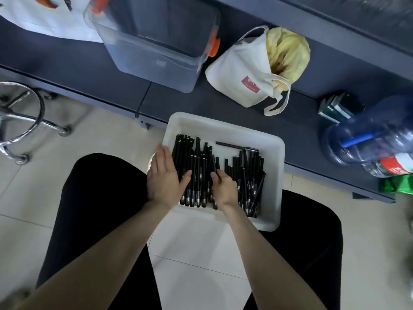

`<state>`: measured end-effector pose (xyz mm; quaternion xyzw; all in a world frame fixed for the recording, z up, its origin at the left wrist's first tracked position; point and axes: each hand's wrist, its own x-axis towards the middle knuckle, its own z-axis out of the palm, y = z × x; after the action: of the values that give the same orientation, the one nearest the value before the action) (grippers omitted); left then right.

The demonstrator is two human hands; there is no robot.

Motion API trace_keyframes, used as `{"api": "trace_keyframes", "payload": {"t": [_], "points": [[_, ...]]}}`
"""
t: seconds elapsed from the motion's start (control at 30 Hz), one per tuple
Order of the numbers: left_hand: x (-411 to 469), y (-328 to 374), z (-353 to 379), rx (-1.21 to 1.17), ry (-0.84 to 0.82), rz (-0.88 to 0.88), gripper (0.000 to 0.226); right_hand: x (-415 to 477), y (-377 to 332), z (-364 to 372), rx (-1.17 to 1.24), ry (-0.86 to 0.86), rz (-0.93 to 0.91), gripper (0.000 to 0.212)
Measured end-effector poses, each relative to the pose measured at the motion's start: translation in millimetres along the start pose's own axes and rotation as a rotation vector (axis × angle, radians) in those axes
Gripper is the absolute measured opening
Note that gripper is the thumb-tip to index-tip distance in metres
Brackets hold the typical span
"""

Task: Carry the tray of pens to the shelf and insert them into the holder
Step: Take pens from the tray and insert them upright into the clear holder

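A white plastic tray (pixel 225 125) rests partly on my lap and partly against the edge of a low dark shelf (pixel 93 63). Several black pens (pixel 196 166) lie in it in two rough piles, with one pen (pixel 234 146) lying crosswise near the far side. My left hand (pixel 165 177) lies flat with straight fingers on the left pile, by the tray's left wall. My right hand (pixel 223 186) sits in the middle of the tray, its fingers curled around a few pens. No pen holder is visible.
On the dark shelf stand a clear plastic bin (pixel 156 45), a white tote bag (pixel 248 72) with yellow contents, a blue water jug (pixel 368 135) lying on its side and a small stack of boxes (pixel 337 108). A chrome stool base (pixel 20 121) stands on the tiled floor at left.
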<state>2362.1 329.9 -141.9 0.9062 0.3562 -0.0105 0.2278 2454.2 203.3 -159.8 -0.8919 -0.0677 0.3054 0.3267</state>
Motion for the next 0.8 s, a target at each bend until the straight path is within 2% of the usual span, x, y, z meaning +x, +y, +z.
{"api": "trace_keyframes", "payload": {"t": [0.1,0.2,0.3,0.4,0.57,0.73,0.8], "points": [[3.0,7.3,-6.4,-0.033,-0.013,-0.004,0.081,3.9,-7.5,-19.7,-0.026,-0.086,-0.071,0.031],[13.7,24.4,-23.6,-0.08,0.004,0.157,0.071,9.0,-21.7,-54.3,0.005,-0.147,-0.126,0.031],[37.3,47.1,-49.5,-0.164,-0.073,0.355,0.063,4.8,-45.0,-97.2,0.161,-0.122,-0.159,0.028],[65.5,71.2,-75.8,-0.185,-0.134,0.496,0.048,-2.6,-74.6,-141.7,0.291,-0.046,-0.261,0.022],[90.2,119.4,-120.0,-0.249,-0.017,0.626,0.024,-13.2,-122.3,-213.0,0.621,0.166,-0.364,0.023],[99.5,179.8,-151.5,-0.406,0.092,0.656,0.015,-14.1,-163.8,-263.1,0.959,0.356,-0.421,0.026],[104.6,200.7,-160.2,-0.43,0.112,0.652,0.015,-14.8,-181.3,-280.0,0.974,0.404,-0.466,0.026]]}}
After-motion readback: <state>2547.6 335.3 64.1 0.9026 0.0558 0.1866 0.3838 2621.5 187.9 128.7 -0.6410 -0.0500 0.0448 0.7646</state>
